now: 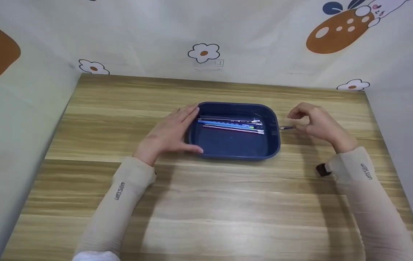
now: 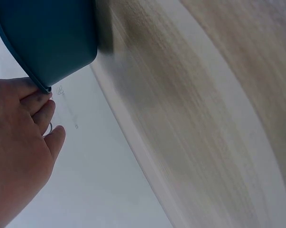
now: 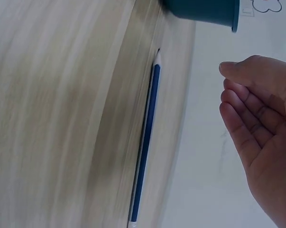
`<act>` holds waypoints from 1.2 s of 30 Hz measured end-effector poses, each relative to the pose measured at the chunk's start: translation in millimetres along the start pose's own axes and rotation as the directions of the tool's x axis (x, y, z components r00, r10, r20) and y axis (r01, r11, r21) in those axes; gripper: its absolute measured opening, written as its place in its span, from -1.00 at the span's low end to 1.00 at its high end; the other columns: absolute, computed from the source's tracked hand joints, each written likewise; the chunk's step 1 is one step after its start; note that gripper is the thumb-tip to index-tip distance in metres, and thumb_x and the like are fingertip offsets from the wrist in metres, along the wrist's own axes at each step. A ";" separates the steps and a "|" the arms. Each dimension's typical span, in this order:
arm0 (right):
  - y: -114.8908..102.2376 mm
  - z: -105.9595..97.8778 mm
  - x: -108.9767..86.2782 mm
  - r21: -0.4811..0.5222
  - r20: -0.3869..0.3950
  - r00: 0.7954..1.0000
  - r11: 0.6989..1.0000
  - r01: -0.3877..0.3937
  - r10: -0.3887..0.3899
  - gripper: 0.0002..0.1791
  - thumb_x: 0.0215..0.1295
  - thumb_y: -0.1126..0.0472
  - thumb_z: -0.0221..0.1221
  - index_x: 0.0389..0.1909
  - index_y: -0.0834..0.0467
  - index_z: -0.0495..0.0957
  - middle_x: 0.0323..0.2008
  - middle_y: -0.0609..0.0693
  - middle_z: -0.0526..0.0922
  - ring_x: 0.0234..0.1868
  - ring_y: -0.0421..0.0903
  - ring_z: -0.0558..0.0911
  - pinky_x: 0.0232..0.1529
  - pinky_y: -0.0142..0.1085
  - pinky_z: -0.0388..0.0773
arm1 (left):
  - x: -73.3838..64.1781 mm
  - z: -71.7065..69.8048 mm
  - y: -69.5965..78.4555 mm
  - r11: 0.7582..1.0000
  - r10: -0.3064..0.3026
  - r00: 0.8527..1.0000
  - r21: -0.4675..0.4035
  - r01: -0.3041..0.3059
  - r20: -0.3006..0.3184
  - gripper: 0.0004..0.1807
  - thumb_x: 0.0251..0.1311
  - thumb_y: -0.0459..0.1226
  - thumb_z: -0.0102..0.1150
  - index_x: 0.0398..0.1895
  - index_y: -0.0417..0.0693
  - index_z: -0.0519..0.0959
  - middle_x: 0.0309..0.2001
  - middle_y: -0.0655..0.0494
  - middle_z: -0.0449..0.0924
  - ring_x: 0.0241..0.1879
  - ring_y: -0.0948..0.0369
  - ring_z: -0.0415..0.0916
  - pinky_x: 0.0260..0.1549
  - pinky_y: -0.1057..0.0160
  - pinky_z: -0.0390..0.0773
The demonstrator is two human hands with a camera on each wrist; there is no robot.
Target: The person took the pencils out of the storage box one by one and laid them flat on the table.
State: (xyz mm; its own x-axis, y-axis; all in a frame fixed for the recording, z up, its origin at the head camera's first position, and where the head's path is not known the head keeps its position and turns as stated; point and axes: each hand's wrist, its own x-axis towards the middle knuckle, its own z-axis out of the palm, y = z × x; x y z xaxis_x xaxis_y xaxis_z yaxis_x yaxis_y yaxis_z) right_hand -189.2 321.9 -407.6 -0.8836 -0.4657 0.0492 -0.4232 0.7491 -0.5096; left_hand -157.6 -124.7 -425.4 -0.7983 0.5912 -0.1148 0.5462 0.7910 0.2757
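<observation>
A dark blue plastic bin (image 1: 235, 158) rests on the wooden table with several pencils (image 1: 231, 125) lying side by side in it. My left hand (image 1: 172, 132) holds the bin's left end, thumb over the front corner and fingers along the back corner. In the left wrist view the fingertips (image 2: 45, 111) meet near the rim. Just right of the bin a blue pencil (image 3: 147, 142) lies on the table, its sharpened point towards the bin. Over that pencil hovers my right hand (image 1: 317, 121), its fingers loosely bent and nothing between them.
The wooden table (image 1: 210, 210) reaches a white, patterned sheet (image 1: 148, 40) at the back and sides. A small dark piece (image 1: 323, 169) shows at the right sleeve's cuff. Both forearms wear pale sleeves.
</observation>
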 end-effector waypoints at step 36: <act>-55.3 13.7 7.7 0.094 -0.032 0.987 0.982 0.163 -0.160 -0.72 0.12 0.43 0.37 -0.13 0.23 0.63 -0.12 0.00 0.69 -0.08 -0.15 0.61 0.02 -0.59 0.49 | -0.9 -0.6 0.0 1.000 0.014 1.000 0.004 -0.014 -0.017 0.41 -0.11 0.55 0.12 0.62 -0.08 -0.19 0.65 0.03 -0.28 0.63 0.07 -0.25 0.63 0.01 -0.15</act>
State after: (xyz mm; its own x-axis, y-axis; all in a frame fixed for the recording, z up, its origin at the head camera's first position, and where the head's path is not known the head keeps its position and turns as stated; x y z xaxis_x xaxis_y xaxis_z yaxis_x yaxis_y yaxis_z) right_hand -169.9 270.5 -390.8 -0.8102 -0.5646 0.1578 -0.5407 0.6157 -0.5732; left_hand -157.0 -125.3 -424.7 -0.7946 0.5997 -0.0942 0.5586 0.7831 0.2734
